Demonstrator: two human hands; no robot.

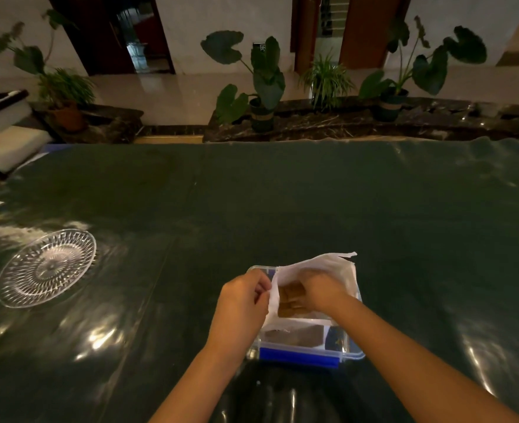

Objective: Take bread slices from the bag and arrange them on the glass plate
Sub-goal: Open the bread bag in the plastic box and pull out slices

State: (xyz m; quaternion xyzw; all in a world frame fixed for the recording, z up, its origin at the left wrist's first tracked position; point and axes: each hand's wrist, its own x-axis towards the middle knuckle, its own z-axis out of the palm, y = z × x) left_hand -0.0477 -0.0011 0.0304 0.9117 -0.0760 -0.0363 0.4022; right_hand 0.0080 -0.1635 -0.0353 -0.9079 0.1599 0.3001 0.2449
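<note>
A white plastic bag [328,265] lies in a clear container [351,351] with blue clips near the table's front. Brown bread slices [290,299] show through the bag's mouth. My left hand [243,299] pinches the bag's left edge and holds it apart. My right hand [322,290] reaches into the bag, its fingers on the bread; whether it grips a slice I cannot tell. The patterned glass plate [46,268] sits far to the left with nothing on it.
A dark green glossy cover [282,203] spans the whole table. Beyond its far edge stand potted plants [263,96] on a dark marble ledge. A white chair [5,138] stands at the back left.
</note>
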